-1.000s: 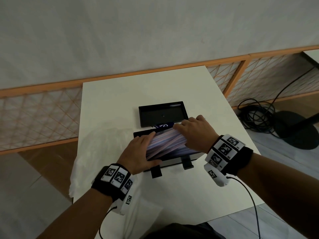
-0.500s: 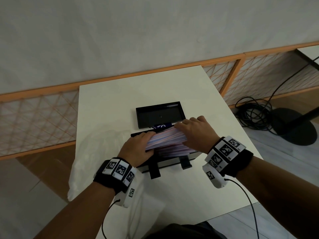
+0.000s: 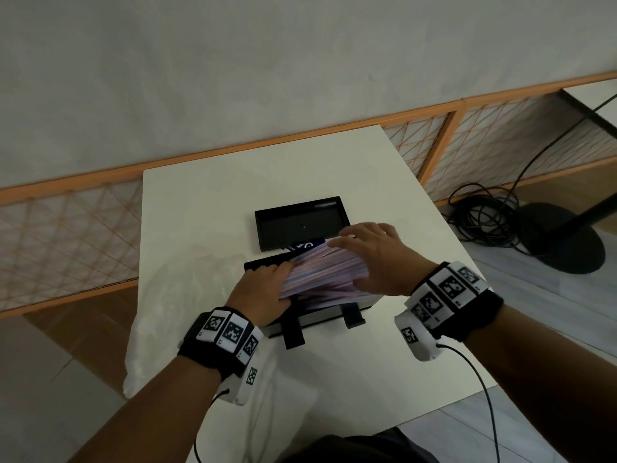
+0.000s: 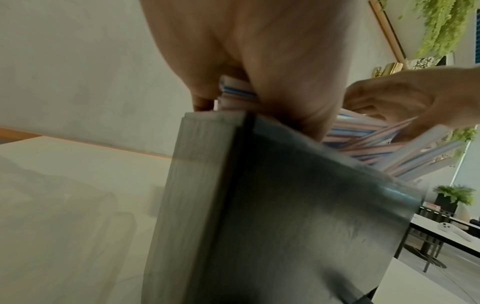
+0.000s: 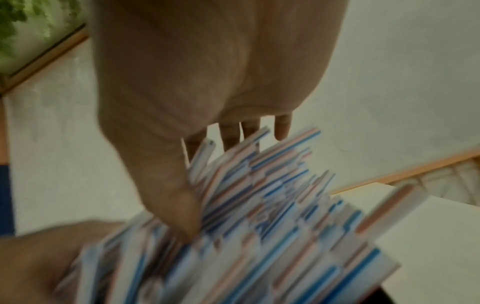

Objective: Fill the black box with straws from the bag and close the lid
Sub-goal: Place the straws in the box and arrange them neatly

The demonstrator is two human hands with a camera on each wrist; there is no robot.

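Observation:
The black box [image 3: 320,317] stands in the middle of the white table [image 3: 207,212], and its lid [image 3: 300,225] lies open just behind it. A thick bundle of striped straws [image 3: 320,279] sits partly in the box, slanting up toward the far right. My left hand [image 3: 263,295] grips the bundle's left end at the box's left wall [image 4: 298,216], where the straw tips [image 4: 233,90] show between thumb and fingers. My right hand [image 3: 377,259] holds the right end, with the thumb [image 5: 182,216] on the near side of the straws [image 5: 259,226] and the fingers over the far side.
The clear plastic bag [image 3: 173,295] lies crumpled on the table's left side and hangs over the edge. A blue label [image 3: 305,245] shows between box and lid. On the floor to the right lie coiled cables [image 3: 480,222] and a round black stand base [image 3: 567,242].
The straw bundle lay flat in the box a second ago. Its right end has since risen in my right hand, while my left hand stays at the left end.

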